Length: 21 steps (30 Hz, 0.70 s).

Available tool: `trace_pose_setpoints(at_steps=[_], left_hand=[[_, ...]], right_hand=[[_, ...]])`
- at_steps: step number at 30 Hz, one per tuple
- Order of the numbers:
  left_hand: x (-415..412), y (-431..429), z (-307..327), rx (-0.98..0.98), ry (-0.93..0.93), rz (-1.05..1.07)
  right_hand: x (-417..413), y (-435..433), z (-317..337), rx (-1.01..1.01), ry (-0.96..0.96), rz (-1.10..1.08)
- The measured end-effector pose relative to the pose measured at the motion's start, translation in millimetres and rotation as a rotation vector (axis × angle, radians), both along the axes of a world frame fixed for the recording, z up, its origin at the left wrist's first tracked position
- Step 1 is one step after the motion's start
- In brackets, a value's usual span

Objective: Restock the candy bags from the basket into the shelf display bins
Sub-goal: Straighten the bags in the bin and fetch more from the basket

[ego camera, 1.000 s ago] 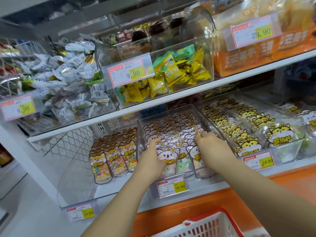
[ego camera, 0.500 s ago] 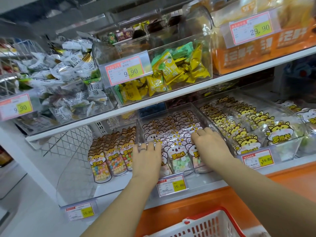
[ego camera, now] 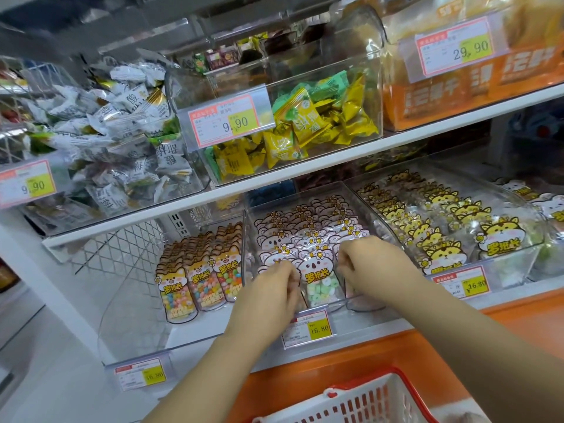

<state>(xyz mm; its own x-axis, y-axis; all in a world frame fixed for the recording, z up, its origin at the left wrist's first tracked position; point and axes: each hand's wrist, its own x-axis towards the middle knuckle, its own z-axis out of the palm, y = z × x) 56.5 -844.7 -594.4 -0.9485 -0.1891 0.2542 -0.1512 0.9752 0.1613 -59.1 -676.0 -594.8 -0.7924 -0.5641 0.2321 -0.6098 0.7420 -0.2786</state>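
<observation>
A clear middle bin (ego camera: 251, 236) on the lower shelf holds rows of koala-print candy bags (ego camera: 308, 230). My left hand (ego camera: 271, 293) is at the bin's front left, its fingers curled onto the tops of the front bags. At the front right, my right hand (ego camera: 377, 267) curls its fingers onto the bags there. Between my hands stands a front koala bag of green candy (ego camera: 319, 282), upright. The red-rimmed white basket (ego camera: 406, 389) sits low in view below my arms; its contents are hidden.
The left bin holds shiba-print bags (ego camera: 201, 279) of coloured candy, with bare floor in front of them. Yellow hamster-print bags (ego camera: 442, 236) fill the right bin. A 16.80 price tag (ego camera: 308, 329) hangs under my hands. The upper shelf (ego camera: 305, 174) carries bins of wrapped sweets close overhead.
Both hands lay flat on the front koala bags; now their fingers are curled and the hands have drawn slightly toward the bin's front, exposing the green-candy bag between them.
</observation>
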Motion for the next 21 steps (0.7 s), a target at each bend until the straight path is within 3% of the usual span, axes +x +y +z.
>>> trace_pose_setpoints(at_steps=[3,6,12,21], left_hand=[[-14,1,-2,0.172,-0.340,-0.042],[-39,-2,-13,0.261,-0.489,-0.019],[-59,-6,-34,0.283,-0.634,-0.028],[-62,2,-28,0.302,-0.634,-0.145]], right_hand=[[-5,-3,-9,0.261,-0.227,0.007],[-11,-6,-16,0.381,-0.429,0.005],[-21,-12,-23,0.447,-0.585,-0.011],[-24,-15,-28,0.490,-0.564,-0.062]])
